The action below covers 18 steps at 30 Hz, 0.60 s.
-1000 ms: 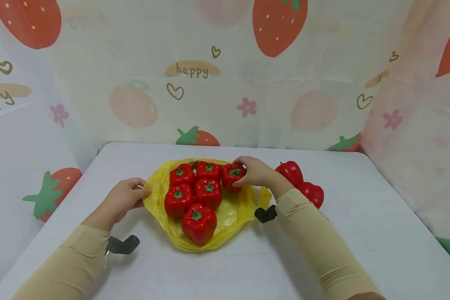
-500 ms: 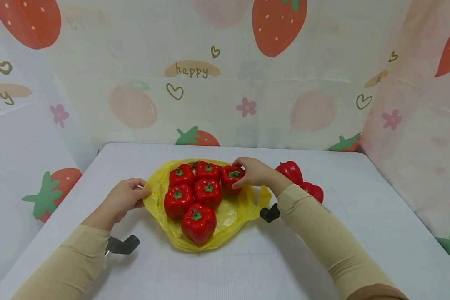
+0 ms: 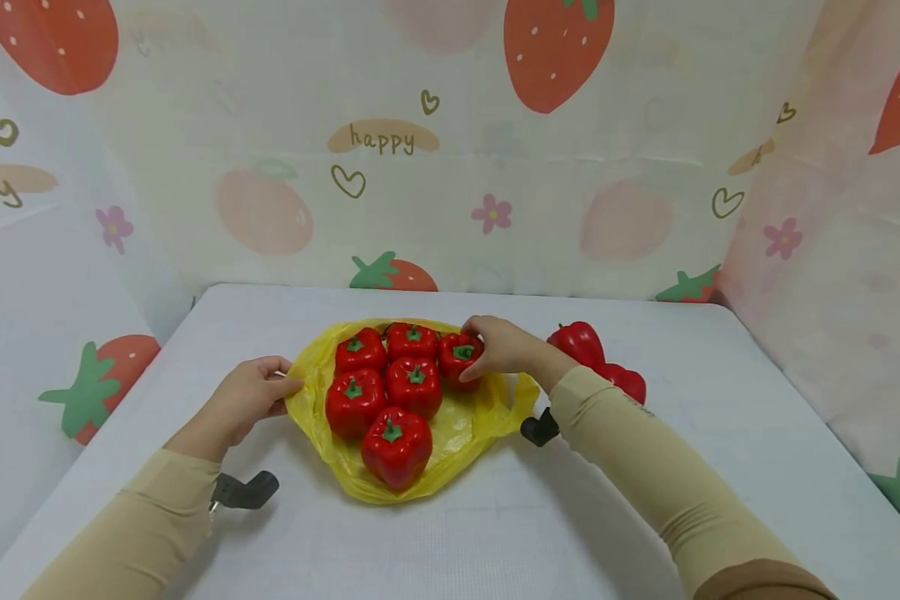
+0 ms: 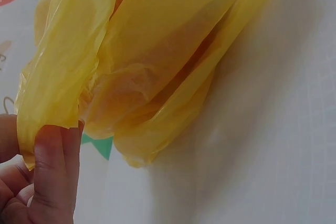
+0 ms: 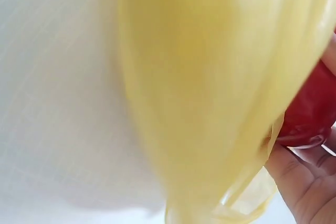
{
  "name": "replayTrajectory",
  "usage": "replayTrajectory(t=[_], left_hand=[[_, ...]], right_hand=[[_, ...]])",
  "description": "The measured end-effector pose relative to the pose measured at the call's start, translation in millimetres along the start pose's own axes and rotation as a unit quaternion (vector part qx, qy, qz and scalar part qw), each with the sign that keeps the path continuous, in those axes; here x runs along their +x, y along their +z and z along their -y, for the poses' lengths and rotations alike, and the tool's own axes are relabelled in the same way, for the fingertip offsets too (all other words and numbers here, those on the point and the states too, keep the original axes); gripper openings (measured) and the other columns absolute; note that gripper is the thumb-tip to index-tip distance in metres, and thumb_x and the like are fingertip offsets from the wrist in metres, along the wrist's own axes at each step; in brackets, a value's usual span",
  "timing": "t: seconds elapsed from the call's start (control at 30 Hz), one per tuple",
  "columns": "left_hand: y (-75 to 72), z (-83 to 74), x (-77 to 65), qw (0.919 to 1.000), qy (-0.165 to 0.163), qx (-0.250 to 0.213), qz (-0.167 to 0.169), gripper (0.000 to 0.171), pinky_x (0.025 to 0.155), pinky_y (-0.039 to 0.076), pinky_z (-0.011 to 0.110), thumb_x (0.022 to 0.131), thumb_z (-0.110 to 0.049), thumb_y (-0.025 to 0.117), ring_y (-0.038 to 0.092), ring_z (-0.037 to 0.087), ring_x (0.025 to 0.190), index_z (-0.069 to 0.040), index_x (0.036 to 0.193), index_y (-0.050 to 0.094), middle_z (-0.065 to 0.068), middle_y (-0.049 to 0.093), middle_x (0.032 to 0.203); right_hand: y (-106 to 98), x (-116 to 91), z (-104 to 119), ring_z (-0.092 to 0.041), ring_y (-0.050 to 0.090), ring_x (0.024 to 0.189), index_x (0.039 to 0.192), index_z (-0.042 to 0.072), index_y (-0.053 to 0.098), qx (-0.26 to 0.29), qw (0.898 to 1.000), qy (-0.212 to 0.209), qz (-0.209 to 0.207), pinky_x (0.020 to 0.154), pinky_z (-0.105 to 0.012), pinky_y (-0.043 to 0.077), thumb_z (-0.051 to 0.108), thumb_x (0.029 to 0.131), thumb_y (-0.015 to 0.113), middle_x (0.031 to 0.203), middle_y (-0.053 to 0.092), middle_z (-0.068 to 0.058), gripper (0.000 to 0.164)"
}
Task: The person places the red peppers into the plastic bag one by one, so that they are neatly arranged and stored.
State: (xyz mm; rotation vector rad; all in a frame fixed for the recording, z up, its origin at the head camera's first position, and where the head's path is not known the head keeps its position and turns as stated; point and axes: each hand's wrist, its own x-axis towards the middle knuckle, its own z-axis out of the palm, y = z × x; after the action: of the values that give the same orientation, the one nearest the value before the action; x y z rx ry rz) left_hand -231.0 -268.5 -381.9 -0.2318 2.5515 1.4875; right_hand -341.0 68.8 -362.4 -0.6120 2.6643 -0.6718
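A yellow plastic bag (image 3: 450, 425) lies spread on the table with several red bell peppers (image 3: 397, 447) in its open mouth, green stems up. My left hand (image 3: 249, 398) pinches the bag's left edge between thumb and fingers; the left wrist view shows the film (image 4: 58, 77) between the fingertips. At the bag's right side my right hand (image 3: 506, 346) grips a bell pepper (image 3: 457, 354) beside the others. In the right wrist view that red pepper (image 5: 312, 111) sits between thumb and fingers, partly behind the bag's yellow film (image 5: 199, 77).
Two more red bell peppers (image 3: 579, 343) lie on the white table (image 3: 735, 417), to the right of the bag and partly behind my right forearm. A strawberry-print cloth (image 3: 540, 233) stands behind the table and along both sides.
My right hand has shifted slightly left with its pepper, closer to the other peppers. The right forearm has swung a little to the right. My left hand keeps its place on the bag.
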Motion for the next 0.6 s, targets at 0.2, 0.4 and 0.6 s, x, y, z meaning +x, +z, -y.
replayTrajectory(t=[0.2, 0.4, 0.6], left_hand=[[0.1, -1.0, -0.7, 1.0, -0.001, -0.004, 0.001, 0.03, 0.076, 0.053, 0.028, 0.091, -0.026, 0.055, 0.06, 0.018, 0.078, -0.002, 0.109, 0.055, 0.013, 0.061, 0.103], [0.4, -1.5, -1.6, 1.0, 0.002, -0.007, 0.002, 0.029, 0.075, 0.054, 0.028, 0.092, -0.025, 0.055, 0.06, 0.018, 0.077, -0.001, 0.108, 0.054, 0.013, 0.061, 0.101], [0.2, -1.0, -1.5, 1.0, 0.004, -0.003, 0.002, 0.028, 0.075, 0.054, 0.028, 0.092, -0.024, 0.055, 0.06, 0.018, 0.077, -0.001, 0.108, 0.054, 0.013, 0.061, 0.101]], right_hand=[[-0.4, 0.3, 0.4, -0.018, 0.046, 0.109, 0.122, 0.014, 0.047, -0.001, 1.0, 0.0, 0.011, 0.094, -0.036, 0.045, 0.03, 0.065, 0.082, 0.119, 0.051, -0.001, 0.069], [-2.9, -1.4, -1.8, -0.019, 0.045, 0.112, 0.125, 0.013, 0.046, -0.003, 1.0, -0.005, 0.019, 0.097, -0.037, 0.042, 0.031, 0.066, 0.082, 0.123, 0.05, -0.002, 0.071], [-9.2, -3.2, -1.5, -0.021, 0.046, 0.113, 0.127, 0.014, 0.046, 0.007, 1.0, -0.003, 0.017, 0.097, -0.039, 0.042, 0.031, 0.068, 0.08, 0.126, 0.05, -0.004, 0.071]])
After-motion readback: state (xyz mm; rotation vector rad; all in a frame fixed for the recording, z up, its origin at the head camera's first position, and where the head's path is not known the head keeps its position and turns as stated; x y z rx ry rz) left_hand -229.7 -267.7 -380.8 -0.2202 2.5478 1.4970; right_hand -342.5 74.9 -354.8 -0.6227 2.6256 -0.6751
